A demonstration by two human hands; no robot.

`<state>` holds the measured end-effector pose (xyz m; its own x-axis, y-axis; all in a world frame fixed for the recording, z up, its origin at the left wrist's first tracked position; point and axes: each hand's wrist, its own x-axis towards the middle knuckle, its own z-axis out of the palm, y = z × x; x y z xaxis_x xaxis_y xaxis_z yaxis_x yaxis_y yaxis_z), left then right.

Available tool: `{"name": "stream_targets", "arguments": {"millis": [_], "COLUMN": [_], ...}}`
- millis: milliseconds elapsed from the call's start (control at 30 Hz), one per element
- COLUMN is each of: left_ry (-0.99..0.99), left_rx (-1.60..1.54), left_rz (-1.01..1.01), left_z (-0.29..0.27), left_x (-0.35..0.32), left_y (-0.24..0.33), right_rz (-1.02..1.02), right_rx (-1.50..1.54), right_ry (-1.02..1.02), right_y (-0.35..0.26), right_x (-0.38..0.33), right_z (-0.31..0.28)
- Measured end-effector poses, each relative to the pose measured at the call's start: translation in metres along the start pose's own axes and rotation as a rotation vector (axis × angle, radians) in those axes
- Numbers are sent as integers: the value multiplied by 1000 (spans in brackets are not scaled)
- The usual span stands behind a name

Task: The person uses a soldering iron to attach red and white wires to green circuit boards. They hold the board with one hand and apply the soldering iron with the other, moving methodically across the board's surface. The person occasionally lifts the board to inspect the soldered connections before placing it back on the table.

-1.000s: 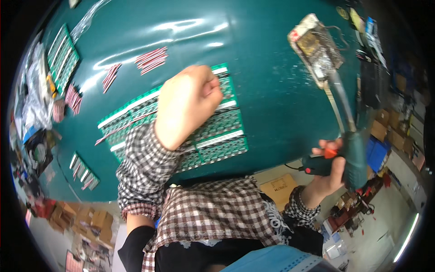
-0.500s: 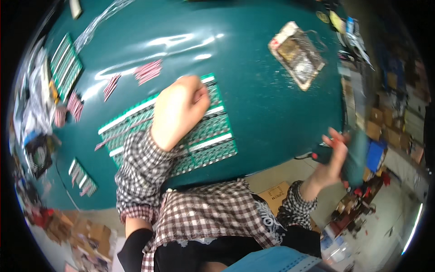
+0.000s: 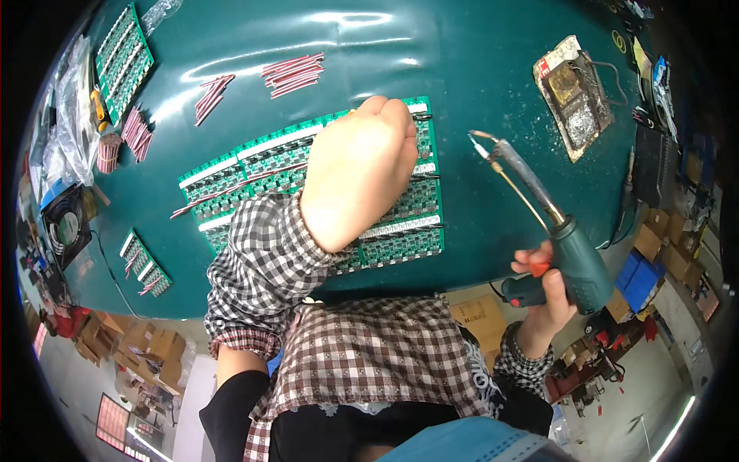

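left hand: your left hand [image 3: 360,173] lies knuckles-up on the green panel of small circuit boards [image 3: 400,223], fingers curled under at the panel's far edge; you cannot tell from here whether they pinch anything.
right hand: your right hand [image 3: 548,291] is wrapped tight around the red-and-black pistol grip of the dark green soldering gun [image 3: 573,258], one finger on the red trigger.
soldering gun: it is held off the near right edge of the dark green table [image 3: 477,77], barrel slanting up and left, the metal tip [image 3: 483,138] hanging in the air just right of the panel, not touching it.
panel: it lies flat on the table in front of your chest, partly under your left hand and checked sleeve [image 3: 265,266]; thin red and white wires run across its left part.
hands to each other: well apart, the left over the panel's middle, the right beyond its right edge and nearer your body.
tip stand: a rusty metal tray with a wad of wire wool [image 3: 573,96] sits at the far right of the table, beyond the tip.
spare parts: bundles of red and white wire pieces [image 3: 292,73] lie past the panel; more green board strips [image 3: 122,58] at the far left.
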<state>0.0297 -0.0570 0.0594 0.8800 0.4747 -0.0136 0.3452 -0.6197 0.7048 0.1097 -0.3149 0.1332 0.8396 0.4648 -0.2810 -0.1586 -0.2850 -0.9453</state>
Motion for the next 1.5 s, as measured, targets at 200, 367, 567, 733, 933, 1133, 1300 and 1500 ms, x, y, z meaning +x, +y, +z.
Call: {"name": "stream_targets", "arguments": {"millis": [200,367,567,733,933,1133,1300,1500], "left_ry": [30,75,46,37,54,43,24,33], "left_rx": [-40,-45,-30,-28,-28,-24,-3,11], "left_rz": [3,27,-19,-30,-22,-33,-32,-31], "left_z": [0,3,2,2,2,2,0,2], "left_x": [0,2,2,1,1,0,-1,-2], "left_y": [0,2,3,3,4,4,4,4], "right_rz": [24,55,63,72,57,67,74,56], "right_rx": [-18,-47,-58,-76,-134,-133,-125,-146], "right_ry": [-65,-93,-158,-110,-167,-132,-99,-139], "right_y": [6,6,15,18,20,19,17,19], "right_x": [-1,-2,-3,-5,-2,-3,-5,-2], "right_z": [16,21,12,14,13,14,15,12]}}
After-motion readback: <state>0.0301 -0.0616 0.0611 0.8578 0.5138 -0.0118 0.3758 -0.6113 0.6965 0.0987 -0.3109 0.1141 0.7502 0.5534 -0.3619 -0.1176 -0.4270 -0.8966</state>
